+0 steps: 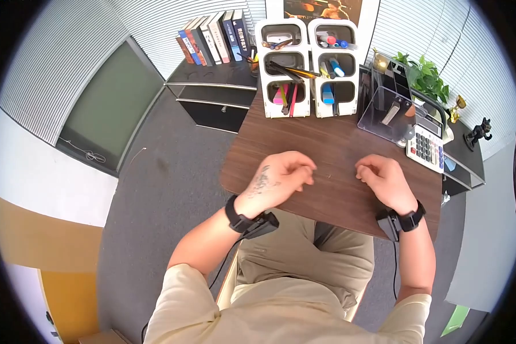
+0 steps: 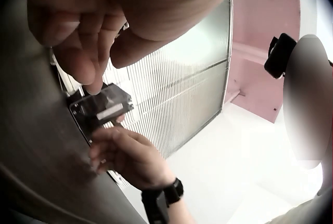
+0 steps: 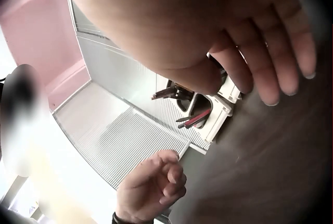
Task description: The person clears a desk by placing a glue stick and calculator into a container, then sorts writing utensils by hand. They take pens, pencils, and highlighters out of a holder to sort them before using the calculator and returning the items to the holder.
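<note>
Over the near part of the brown desk (image 1: 332, 140), the left hand (image 1: 278, 179) hovers with its fingers loosely bent and nothing in its grasp. Across from it on the right, the right hand (image 1: 386, 179) is also empty, thumb near the index finger. A gap of bare wood separates the two. In the right wrist view, the right fingers (image 3: 268, 62) hang fairly straight, while the left hand (image 3: 153, 185) appears loosely curled. Beyond the hands stand two white organizers, the left one (image 1: 305, 97) and the right one (image 1: 355, 94), holding pens and markers.
A clear plastic box (image 1: 375, 123) stands at the desk's right, beside a white calculator (image 1: 425, 149). Farther back are a green plant (image 1: 433, 80), a gold trophy (image 1: 457, 108) and a black figurine (image 1: 477, 135). Books (image 1: 215, 40) line a black cabinet (image 1: 212, 89) at the left.
</note>
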Available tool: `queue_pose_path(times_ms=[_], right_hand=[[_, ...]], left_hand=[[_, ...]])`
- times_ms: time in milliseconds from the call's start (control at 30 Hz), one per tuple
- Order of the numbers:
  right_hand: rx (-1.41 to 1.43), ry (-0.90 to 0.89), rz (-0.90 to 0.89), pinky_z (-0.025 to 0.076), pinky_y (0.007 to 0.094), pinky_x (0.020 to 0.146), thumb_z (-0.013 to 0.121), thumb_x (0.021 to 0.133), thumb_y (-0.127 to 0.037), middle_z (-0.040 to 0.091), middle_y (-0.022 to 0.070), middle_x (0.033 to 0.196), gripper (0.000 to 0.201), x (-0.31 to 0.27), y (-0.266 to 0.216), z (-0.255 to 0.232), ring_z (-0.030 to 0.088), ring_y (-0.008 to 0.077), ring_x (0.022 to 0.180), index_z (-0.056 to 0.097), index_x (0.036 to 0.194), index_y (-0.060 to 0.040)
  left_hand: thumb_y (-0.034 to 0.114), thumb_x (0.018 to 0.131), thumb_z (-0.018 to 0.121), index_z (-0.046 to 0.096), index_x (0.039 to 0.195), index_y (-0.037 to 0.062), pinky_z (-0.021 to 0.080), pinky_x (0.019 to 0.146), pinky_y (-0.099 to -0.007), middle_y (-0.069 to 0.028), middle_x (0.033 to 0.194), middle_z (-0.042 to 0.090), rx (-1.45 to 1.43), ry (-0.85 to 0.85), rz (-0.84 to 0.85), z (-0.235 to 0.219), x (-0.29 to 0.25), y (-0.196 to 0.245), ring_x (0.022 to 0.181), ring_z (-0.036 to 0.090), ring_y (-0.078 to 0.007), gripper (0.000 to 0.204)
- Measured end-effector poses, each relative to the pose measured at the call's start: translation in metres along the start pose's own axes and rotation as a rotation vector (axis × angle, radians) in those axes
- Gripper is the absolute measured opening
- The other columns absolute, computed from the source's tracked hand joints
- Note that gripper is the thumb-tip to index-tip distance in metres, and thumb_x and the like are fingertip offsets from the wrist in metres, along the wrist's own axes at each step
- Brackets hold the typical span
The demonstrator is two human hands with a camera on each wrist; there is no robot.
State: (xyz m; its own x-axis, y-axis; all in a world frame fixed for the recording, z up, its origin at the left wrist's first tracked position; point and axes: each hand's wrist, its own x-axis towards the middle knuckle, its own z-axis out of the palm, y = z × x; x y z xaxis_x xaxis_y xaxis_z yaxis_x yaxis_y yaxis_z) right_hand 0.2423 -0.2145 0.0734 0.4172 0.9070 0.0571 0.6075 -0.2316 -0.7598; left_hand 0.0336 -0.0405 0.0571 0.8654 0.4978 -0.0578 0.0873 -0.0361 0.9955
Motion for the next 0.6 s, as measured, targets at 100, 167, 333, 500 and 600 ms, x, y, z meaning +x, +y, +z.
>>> queue_pose_path(times_ms=[100,167,333,500,600], right_hand=[[0.193,-0.154,0.168,0.051,0.0264,0.066,0.058,0.093,-0.013,0.067,0.0059,0.075,0.021,0.021,-0.005,0.0,0.063,0.0116,0.07,0.066,0.095,0.0056],[0.287,-0.174,0.202,0.05,0.0237,0.061,0.055,0.094,-0.013,0.064,0.0032,0.073,0.02,0.029,0.003,0.001,0.06,0.009,0.066,0.066,0.092,0.0036],[0.509,-0.123,0.292,0.043,0.0185,0.046,0.052,0.098,-0.015,0.061,0.0004,0.071,0.021,0.032,0.029,-0.007,0.054,0.0037,0.057,0.066,0.095,0.0003],[0.57,-0.084,0.268,0.04,0.0172,0.043,0.048,0.101,-0.014,0.059,-0.0007,0.068,0.023,0.029,0.035,-0.009,0.051,0.003,0.054,0.065,0.1,0.0009],[0.516,-0.085,0.278,0.038,0.0174,0.044,0.049,0.101,-0.014,0.059,-0.0005,0.068,0.023,0.029,0.032,-0.006,0.05,0.0025,0.054,0.066,0.1,0.0013]], left_hand=[[0.007,0.092,0.056,0.066,0.102,-0.0001,0.048,0.062,-0.0226,-0.0059,0.082,0.069,0.019,-0.186,-0.009,0.018,0.025,0.015,0.068,0.06,-0.008,0.015],[0.01,0.092,0.057,0.066,0.101,0.0002,0.048,0.062,-0.0227,-0.006,0.081,0.069,0.025,-0.29,-0.003,0.029,0.05,0.017,0.067,0.06,-0.0084,0.016],[0.023,0.092,0.059,0.067,0.093,0.0034,0.041,0.05,-0.0199,-0.0048,0.08,0.068,0.041,-0.542,-0.199,0.047,0.103,0.014,0.065,0.061,-0.0072,0.021],[0.023,0.093,0.059,0.066,0.094,0.0041,0.043,0.051,-0.0193,-0.0044,0.081,0.068,-0.125,-0.651,-0.217,0.053,0.119,0.004,0.066,0.062,-0.0081,0.02],[0.022,0.094,0.058,0.066,0.097,0.0033,0.047,0.055,-0.0206,-0.0054,0.084,0.068,-0.15,-0.665,-0.222,0.043,0.116,0.005,0.068,0.063,-0.0092,0.021]])
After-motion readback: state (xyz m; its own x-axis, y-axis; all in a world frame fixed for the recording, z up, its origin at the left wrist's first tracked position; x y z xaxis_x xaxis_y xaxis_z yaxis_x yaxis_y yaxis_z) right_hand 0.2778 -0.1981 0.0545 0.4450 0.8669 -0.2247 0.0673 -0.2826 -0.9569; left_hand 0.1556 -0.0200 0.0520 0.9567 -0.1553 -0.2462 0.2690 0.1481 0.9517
